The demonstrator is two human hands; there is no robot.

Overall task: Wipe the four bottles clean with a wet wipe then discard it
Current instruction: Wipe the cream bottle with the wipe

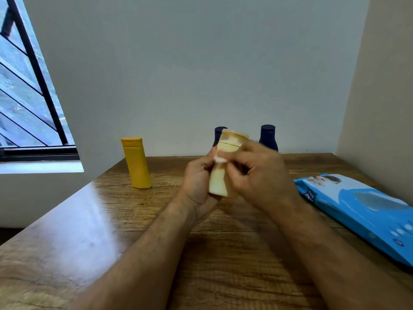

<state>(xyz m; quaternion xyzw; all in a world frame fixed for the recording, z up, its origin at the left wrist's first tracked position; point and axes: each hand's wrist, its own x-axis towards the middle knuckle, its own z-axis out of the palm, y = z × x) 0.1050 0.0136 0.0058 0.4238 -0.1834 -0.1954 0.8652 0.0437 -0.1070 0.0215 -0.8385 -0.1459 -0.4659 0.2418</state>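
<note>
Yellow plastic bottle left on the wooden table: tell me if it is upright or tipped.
Upright. The yellow plastic bottle stands on its base on the wooden table, cap on top, untouched by either hand.

My two forearms come up from the bottom edge of the frame, one from lower left of centre, the other from the lower right. Both are bare all the way to the frame edge: no sleeves, no cuffs in view. They carry a light cover of hair. My left hand (197,184) sits just left of centre, my right hand (260,175) just right of it, and the right one is smeared by blur. I see no watch, band or ring on either wrist or on my fingers (232,175) that show.
</note>
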